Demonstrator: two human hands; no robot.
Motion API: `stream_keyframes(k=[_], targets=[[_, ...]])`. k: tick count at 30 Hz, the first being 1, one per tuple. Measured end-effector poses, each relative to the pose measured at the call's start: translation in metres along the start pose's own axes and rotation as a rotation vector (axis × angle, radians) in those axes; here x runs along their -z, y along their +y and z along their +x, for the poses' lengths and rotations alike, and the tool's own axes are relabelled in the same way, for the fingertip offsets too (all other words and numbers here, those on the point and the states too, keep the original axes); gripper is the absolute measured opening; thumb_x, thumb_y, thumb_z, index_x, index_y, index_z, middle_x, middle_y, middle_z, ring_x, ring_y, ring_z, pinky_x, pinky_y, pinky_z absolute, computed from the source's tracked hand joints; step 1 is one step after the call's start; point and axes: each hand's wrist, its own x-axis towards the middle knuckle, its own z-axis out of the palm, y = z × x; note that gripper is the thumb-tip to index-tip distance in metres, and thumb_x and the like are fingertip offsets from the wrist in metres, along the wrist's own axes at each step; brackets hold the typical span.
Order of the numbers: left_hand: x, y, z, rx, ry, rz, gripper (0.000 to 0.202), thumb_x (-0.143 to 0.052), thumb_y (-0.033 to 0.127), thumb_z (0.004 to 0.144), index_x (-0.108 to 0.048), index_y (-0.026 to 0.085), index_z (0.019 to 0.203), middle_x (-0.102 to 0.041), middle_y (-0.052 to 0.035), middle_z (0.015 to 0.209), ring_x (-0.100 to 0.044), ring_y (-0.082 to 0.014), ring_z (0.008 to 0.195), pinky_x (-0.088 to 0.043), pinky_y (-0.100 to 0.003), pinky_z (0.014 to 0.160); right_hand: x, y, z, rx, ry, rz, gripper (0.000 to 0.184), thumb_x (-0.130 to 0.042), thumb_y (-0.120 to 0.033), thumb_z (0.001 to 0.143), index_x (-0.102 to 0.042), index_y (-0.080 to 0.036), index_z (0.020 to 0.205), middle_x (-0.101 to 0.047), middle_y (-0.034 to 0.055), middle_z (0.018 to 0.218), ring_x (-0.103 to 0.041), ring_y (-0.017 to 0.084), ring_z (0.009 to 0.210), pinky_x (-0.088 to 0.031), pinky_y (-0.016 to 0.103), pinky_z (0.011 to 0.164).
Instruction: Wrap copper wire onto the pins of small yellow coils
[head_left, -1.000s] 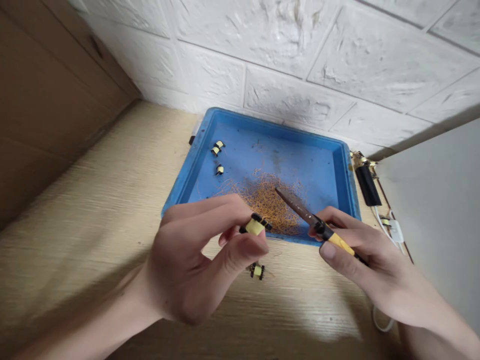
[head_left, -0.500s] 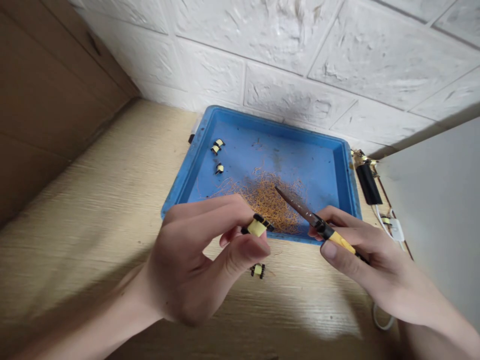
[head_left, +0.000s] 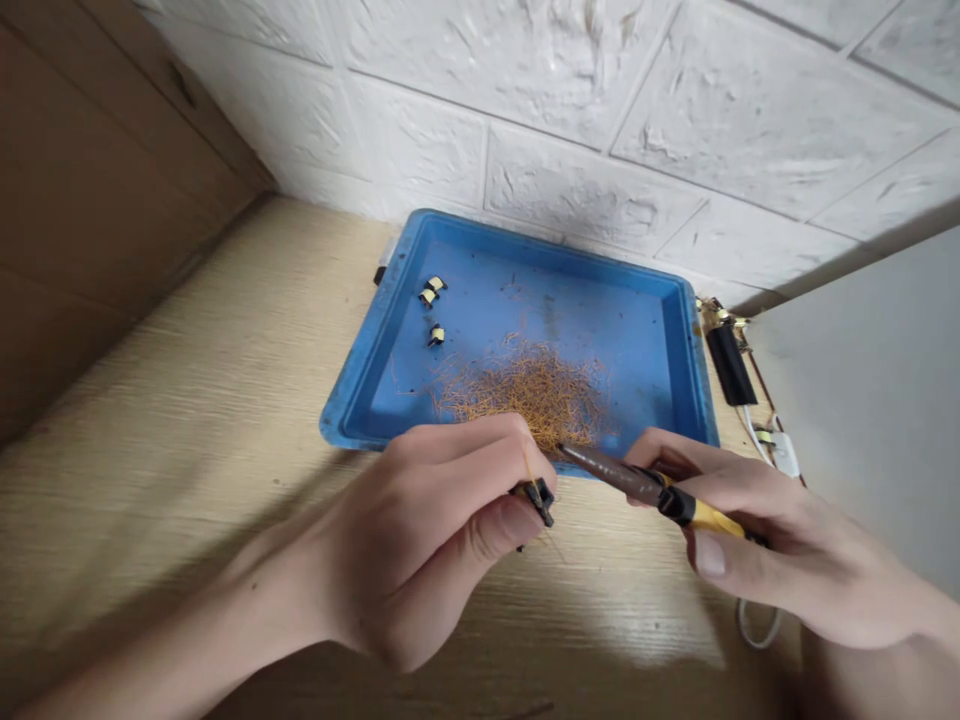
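Note:
Between thumb and fingertips, my left hand (head_left: 442,530) pinches a small transformer (head_left: 537,500), a black pinned body with a thin orange wire end sticking up. Its yellow-taped side is mostly out of sight. My right hand (head_left: 757,530) grips a pointed tool (head_left: 611,472) that has a dark metal blade and a yellow and black handle. The tool's tip points left, just right of the transformer and apart from it. Whether its blade is single or double I cannot tell. Behind both hands, a heap of orange wire clippings (head_left: 536,390) lies in a blue tray (head_left: 667,350).
Three small yellow-and-black transformers (head_left: 436,336) lie in the tray's left part. Right of the tray are a black cylinder (head_left: 731,366), a white plug-like piece (head_left: 785,453) and a white cable (head_left: 757,640). A white brick-patterned wall (head_left: 555,190) stands behind, a brown panel (head_left: 112,180) at left.
My left hand has turned and come nearer, so the transformer's pinned side now shows instead of its yellow tape. My right hand and the tool have moved slightly down and right.

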Motion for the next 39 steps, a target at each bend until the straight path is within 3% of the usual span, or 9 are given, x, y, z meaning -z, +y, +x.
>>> stream_keyframes(k=[4, 8, 12, 17, 25, 30, 34, 36, 39], targets=[[0.0, -0.002, 0.0, -0.025, -0.083, 0.024, 0.019, -0.045, 0.015, 0.106, -0.053, 0.021, 0.09, -0.057, 0.0002, 0.08, -0.054, -0.0142, 0.068, -0.044, -0.029, 0.061, 0.004, -0.004, -0.003, -0.042, -0.053, -0.003, 0.028, -0.061, -0.044, 0.103, -0.071, -0.022, 0.09, -0.061, 0.0051, 0.102, -0.06, 0.017, 0.085, -0.051, 0.032, 0.074], [0.0, -0.003, -0.002, -0.06, -0.09, 0.117, 0.019, -0.046, 0.012, 0.103, -0.047, 0.021, 0.087, -0.056, -0.0005, 0.081, -0.052, -0.0147, 0.067, -0.04, -0.03, 0.058, 0.004, -0.006, -0.005, -0.048, -0.047, -0.039, 0.018, -0.063, -0.038, 0.102, -0.075, -0.024, 0.1, -0.062, 0.0058, 0.105, -0.063, 0.019, 0.09, -0.053, 0.034, 0.078], [0.001, -0.001, -0.002, -0.075, -0.105, 0.18, 0.019, -0.045, 0.009, 0.101, -0.048, 0.02, 0.086, -0.057, -0.0015, 0.081, -0.051, -0.0152, 0.067, -0.039, -0.031, 0.057, 0.001, -0.006, -0.007, -0.059, -0.034, -0.082, 0.017, -0.064, -0.035, 0.102, -0.072, -0.024, 0.092, -0.061, 0.0037, 0.106, -0.063, 0.017, 0.094, -0.053, 0.033, 0.082], [0.004, 0.002, 0.001, -0.044, -0.099, 0.183, 0.022, -0.046, 0.013, 0.102, -0.048, 0.021, 0.082, -0.054, 0.0004, 0.076, -0.051, -0.0147, 0.063, -0.038, -0.031, 0.055, -0.002, -0.006, -0.007, -0.043, 0.017, -0.105, 0.022, -0.064, -0.033, 0.101, -0.068, -0.023, 0.082, -0.06, 0.0035, 0.104, -0.064, 0.017, 0.09, -0.055, 0.031, 0.075], [0.004, -0.002, 0.002, -0.068, 0.031, 0.203, 0.016, -0.049, 0.011, 0.098, -0.053, 0.02, 0.086, -0.052, 0.0014, 0.071, -0.05, -0.0134, 0.063, -0.039, -0.03, 0.055, -0.007, -0.005, -0.005, -0.025, 0.091, -0.047, 0.022, -0.059, -0.041, 0.105, -0.078, -0.032, 0.111, -0.071, 0.0068, 0.13, -0.073, 0.025, 0.11, -0.063, 0.037, 0.087], [0.002, -0.004, 0.002, -0.067, 0.139, 0.31, 0.02, -0.053, 0.013, 0.093, -0.047, 0.022, 0.076, -0.05, 0.0033, 0.066, -0.044, -0.0123, 0.057, -0.035, -0.029, 0.05, -0.012, -0.004, -0.012, 0.025, 0.189, -0.092, 0.025, -0.054, -0.047, 0.107, -0.076, -0.038, 0.115, -0.072, 0.0031, 0.129, -0.069, 0.026, 0.122, -0.062, 0.037, 0.098], [0.004, -0.003, 0.004, -0.076, 0.182, 0.367, 0.023, -0.052, 0.013, 0.093, -0.045, 0.023, 0.073, -0.049, 0.0039, 0.064, -0.043, -0.0115, 0.054, -0.034, -0.029, 0.047, -0.018, -0.002, -0.02, 0.026, 0.251, -0.153, 0.029, -0.053, -0.055, 0.105, -0.075, -0.04, 0.116, -0.068, 0.0042, 0.133, -0.059, 0.03, 0.139, -0.064, 0.035, 0.094], [0.005, -0.002, 0.006, -0.069, 0.183, 0.396, 0.023, -0.052, 0.013, 0.093, -0.045, 0.023, 0.073, -0.049, 0.0041, 0.064, -0.042, -0.0113, 0.054, -0.034, -0.029, 0.047, -0.022, 0.0, -0.021, -0.006, 0.322, -0.208, 0.029, -0.051, -0.051, 0.106, -0.074, -0.039, 0.12, -0.064, 0.0046, 0.14, -0.054, 0.032, 0.144, -0.064, 0.036, 0.094], [0.007, -0.001, 0.006, -0.095, 0.209, 0.429, 0.022, -0.053, 0.013, 0.092, -0.046, 0.023, 0.074, -0.049, 0.0044, 0.063, -0.042, -0.0112, 0.054, -0.035, -0.028, 0.047, -0.029, 0.003, -0.016, -0.011, 0.474, -0.333, 0.025, -0.055, -0.042, 0.106, -0.071, -0.04, 0.125, -0.057, 0.0035, 0.147, -0.041, 0.034, 0.154, -0.053, 0.046, 0.113]])
